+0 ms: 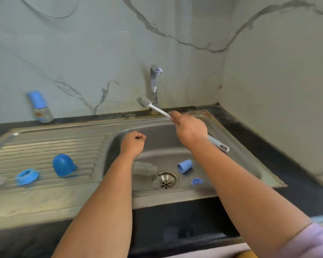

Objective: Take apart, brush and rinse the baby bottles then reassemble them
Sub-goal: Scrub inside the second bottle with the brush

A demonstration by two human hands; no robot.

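So the right hand point(189, 130) has its grip wrapped around the bottle brush point(157, 108), bristle end pointing up near the base of the tap point(154, 84), handle tail sticking out behind the wrist. The left hand point(133, 143) hangs over the sink basin point(231, 164) with its grip curled into a loose fist, nothing in it as far as I can see.

Parts are scattered. A clear bottle body point(144, 168) lies on its side in the basin right next to the drain point(166, 180), with what looks like a clear teat point(156, 183) touching the drain rim. A blue cap point(185, 166) and a small blue ring point(197, 181) are in there too. On the draining board sit a blue dome cap point(63, 164) and a blue collar point(27, 176). One bottle point(40, 107) on the bench by the wall looks fully assembled, so I'd guess there's plenty left to do.

What I'd worry about:
- that teat parked on the drain could get pushed around or block it once water runs
- the brush head is close to the tap, easy to knock it and flick water
- clear parts on steel are hard to see, easy to miss one when rinsing
- two sets of similar blue bits could get mixed up at reassembly
- wet glass-looking bottle slipping from a one-handed grab
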